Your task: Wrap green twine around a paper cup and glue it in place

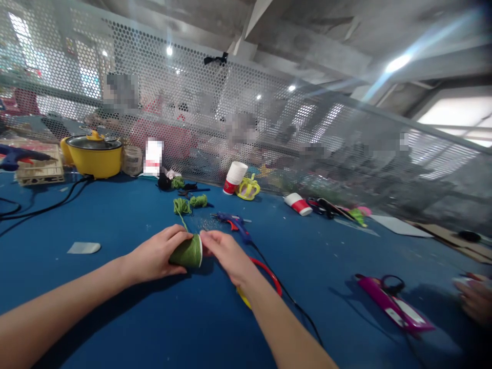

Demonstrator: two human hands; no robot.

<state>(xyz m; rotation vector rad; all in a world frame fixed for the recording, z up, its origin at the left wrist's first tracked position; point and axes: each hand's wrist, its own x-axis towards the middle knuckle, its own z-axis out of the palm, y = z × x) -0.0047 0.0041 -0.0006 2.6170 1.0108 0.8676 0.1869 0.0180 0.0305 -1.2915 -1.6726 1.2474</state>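
Observation:
A paper cup (191, 252) wrapped in green yarn lies on its side just over the blue table, its white rim facing right. My left hand (159, 253) is closed around the cup's body. At the rim, my right hand (225, 251) has its fingers bent and pressed together, touching the cup; what lies between the fingertips is hidden. A green strand (184, 222) runs from the cup back to a loose green yarn bundle (182, 206), beside a second bundle (199, 201). Behind my right hand rests a blue glue gun (235, 223).
A red and yellow ring (273, 277) lies under my right forearm, near the glue gun's black cable. Stacked paper cups (235, 178) and a yellow crown-shaped piece (248, 188) stand behind. A yellow pot (96, 158) is left; a purple power strip (395, 302) and another person's hand (476, 297) are right.

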